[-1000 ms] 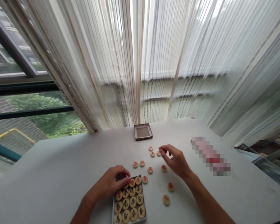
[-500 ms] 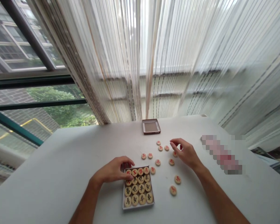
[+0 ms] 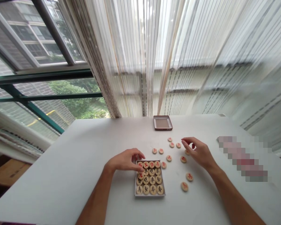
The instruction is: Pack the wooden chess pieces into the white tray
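Note:
My left hand [image 3: 127,161] is at the far left corner of a shallow white box [image 3: 150,196] filled with rows of round wooden Chinese chess pieces. Its fingers are apart, over the back edge. The thumb touches a red-marked piece [image 3: 140,175] that lies on top of the black-marked ones. To the right, my right hand [image 3: 198,151] hovers over the table with thumb and forefinger slightly apart and nothing visible between them. Close to its fingertips lies a red-marked piece [image 3: 178,145]; another piece [image 3: 187,152] is partly hidden under the hand.
Several red-marked pieces [image 3: 169,158] lie scattered right of the box. A brown-rimmed lid [image 3: 163,128] rests at the back of the white table [image 3: 96,137]. A blurred-out pinkish object [image 3: 243,159] is on the right. Curtains [image 3: 140,62] hang behind the table.
The whole view has shifted, so the box and pieces appear further right. My left thumb has drawn back a little, showing more of the red-marked piece. My right hand stays over the same pieces.

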Available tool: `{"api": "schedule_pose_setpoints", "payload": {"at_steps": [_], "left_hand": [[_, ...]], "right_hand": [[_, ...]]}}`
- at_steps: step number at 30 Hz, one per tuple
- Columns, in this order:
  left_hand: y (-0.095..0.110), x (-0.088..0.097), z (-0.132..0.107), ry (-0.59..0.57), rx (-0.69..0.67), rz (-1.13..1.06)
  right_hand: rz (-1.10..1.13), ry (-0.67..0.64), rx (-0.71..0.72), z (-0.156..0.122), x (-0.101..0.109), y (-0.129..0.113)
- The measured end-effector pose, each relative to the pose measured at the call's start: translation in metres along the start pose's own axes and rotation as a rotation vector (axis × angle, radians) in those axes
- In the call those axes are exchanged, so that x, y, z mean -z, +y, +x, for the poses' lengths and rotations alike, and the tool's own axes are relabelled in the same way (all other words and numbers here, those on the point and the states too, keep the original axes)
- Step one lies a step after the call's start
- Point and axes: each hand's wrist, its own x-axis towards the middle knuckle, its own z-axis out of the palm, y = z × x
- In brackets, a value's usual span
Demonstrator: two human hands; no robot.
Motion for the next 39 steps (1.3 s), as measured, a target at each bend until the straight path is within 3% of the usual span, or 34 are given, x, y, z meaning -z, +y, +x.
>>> {"api": "schedule_pose_setpoints", "payload": {"at_steps": [22, 27, 31, 35, 39], "left_hand": [[-0.004, 0.0, 0.003, -0.003, -0.007, 0.037], [-0.005, 0.001, 0.003, -0.01, 0.002, 0.029], [-0.008, 0.001, 0.003, -0.017, -0.004, 0.026], [-0.01, -0.001, 0.005, -0.009, -0.025, 0.031], [-0.008, -0.001, 0.007, 0.024, -0.028, 0.017]], "right_hand": [[0.038, -0.008, -0.022, 0.001, 0.005, -0.018], [0.056, -0.227, -0.033, 0.0, 0.031, -0.032], [0.059, -0.37, 0.01, -0.018, 0.04, -0.048], [0.057, -0.502, 0.152, -0.036, 0.021, -0.07], [0.03, -0.6, 0.318, -0.035, -0.008, -0.083]]}}
